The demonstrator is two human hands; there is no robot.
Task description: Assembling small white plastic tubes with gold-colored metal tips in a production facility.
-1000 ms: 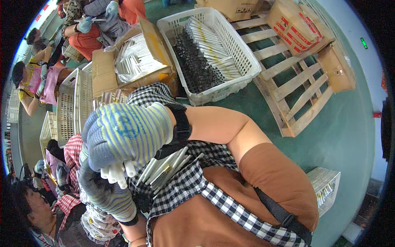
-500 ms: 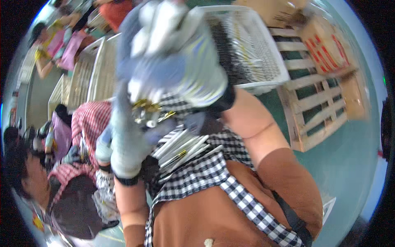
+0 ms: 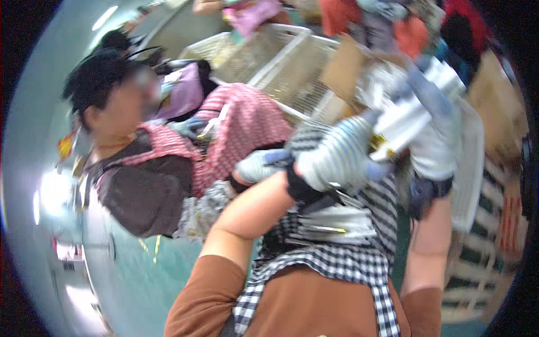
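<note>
A bundle of slim white tubes with gold ends [image 3: 401, 123] is in my right hand [image 3: 435, 135], which wears a pale grey-blue glove and closes round them. My left hand [image 3: 337, 151], in a striped glove with a black cuff, is beside the gold ends; motion blur hides whether its fingers grip them. On my lap, over a black-and-white checked apron [image 3: 314, 255], lie more white tubes [image 3: 334, 224], one with a gold part showing.
At my left sits a co-worker in a red checked apron [image 3: 247, 121]; their gloved hand [image 3: 261, 165] is close to my left wrist. White plastic crates [image 3: 281, 73] stand ahead, with a cardboard piece [image 3: 342, 64]. A white crate [image 3: 469, 168] and wooden pallet [image 3: 471, 269] are at right.
My view has swung left, bringing the co-worker nearer the middle. My right hand, earlier raised in front with a blurred white bundle, now appears farther right, with the left hand beside the bundle.
</note>
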